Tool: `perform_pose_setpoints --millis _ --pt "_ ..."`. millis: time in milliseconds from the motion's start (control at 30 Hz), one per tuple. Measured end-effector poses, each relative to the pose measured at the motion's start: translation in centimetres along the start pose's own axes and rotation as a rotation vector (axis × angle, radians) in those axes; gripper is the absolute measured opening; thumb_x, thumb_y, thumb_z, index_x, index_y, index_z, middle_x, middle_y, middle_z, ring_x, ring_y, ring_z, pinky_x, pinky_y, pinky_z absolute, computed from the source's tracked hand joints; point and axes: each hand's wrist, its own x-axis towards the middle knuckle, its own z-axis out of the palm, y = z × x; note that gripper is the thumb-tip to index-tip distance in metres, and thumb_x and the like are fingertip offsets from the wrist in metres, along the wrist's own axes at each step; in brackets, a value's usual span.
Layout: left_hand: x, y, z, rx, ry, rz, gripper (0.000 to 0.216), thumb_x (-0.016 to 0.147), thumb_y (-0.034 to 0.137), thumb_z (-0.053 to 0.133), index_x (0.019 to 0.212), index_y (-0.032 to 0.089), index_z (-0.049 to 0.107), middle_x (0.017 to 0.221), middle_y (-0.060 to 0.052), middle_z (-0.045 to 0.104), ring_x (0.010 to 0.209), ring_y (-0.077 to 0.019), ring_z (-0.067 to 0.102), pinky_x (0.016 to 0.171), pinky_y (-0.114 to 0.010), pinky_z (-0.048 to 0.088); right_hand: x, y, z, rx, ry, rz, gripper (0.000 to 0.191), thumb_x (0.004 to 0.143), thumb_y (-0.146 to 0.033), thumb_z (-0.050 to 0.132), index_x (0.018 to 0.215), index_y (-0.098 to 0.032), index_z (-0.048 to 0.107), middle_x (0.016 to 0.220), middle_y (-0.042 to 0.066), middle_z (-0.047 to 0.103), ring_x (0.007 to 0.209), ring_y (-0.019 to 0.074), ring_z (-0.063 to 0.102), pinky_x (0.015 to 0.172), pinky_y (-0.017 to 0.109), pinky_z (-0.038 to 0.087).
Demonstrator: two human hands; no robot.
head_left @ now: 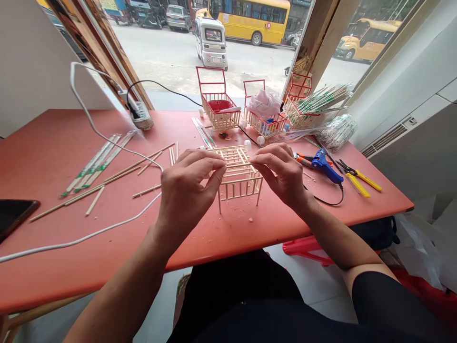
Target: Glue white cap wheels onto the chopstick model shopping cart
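A small slatted frame of thin wooden sticks stands on thin legs on the table before me. Just over its top, a short wooden stick spans from one hand to the other. My left hand pinches its left end between thumb and fingers. At the other end, my right hand has thumb and fingertips closed on it. Whether the stick touches the frame I cannot tell. White round pieces show at the frame's far side, partly hidden by my hands.
Red-handled stick carts stand at the back. On the right lie a blue glue gun, yellow-handled pliers and wrapped sticks. Leftward are loose sticks, packaged sticks, a white cable and a phone.
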Motion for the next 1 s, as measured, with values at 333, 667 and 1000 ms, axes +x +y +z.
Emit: perform_pose_setpoints --millis 333,667,1000 --pt "-0.6 -0.5 -0.9 0.013 -0.005 -0.038 0.031 0.101 0.018 0.077 0.129 0.031 0.083 0.130 -0.003 0.088 0.121 -0.0285 0.084 0.109 -0.045 0.068 -0.1 0.1 0.2 0.011 -0.047 0.058 0.015 0.118 -0.028 0.067 0.111 -0.030 0.080 0.110 0.003 0.083 0.110 0.0230 0.072 0.100 0.042 0.052" --pt "0.0 -0.5 -0.1 -0.012 -0.020 -0.015 0.014 0.106 0.019 0.074 0.102 0.027 0.084 0.112 -0.005 0.090 0.108 -0.0266 0.085 0.098 -0.044 0.071 -0.1 0.3 0.3 -0.011 -0.037 0.024 0.011 0.117 -0.027 0.069 0.114 -0.031 0.079 0.113 0.001 0.083 0.113 0.0229 0.072 0.103 0.043 0.052" --pt "-0.1 -0.5 0.0 -0.016 -0.005 -0.015 0.016 0.107 0.020 0.074 0.099 0.029 0.084 0.107 -0.003 0.090 0.105 -0.0256 0.085 0.093 -0.042 0.070 0.0 0.3 0.3 -0.025 -0.083 0.052 0.016 0.120 -0.031 0.064 0.114 -0.031 0.079 0.114 0.002 0.082 0.113 0.0230 0.070 0.106 0.044 0.050"
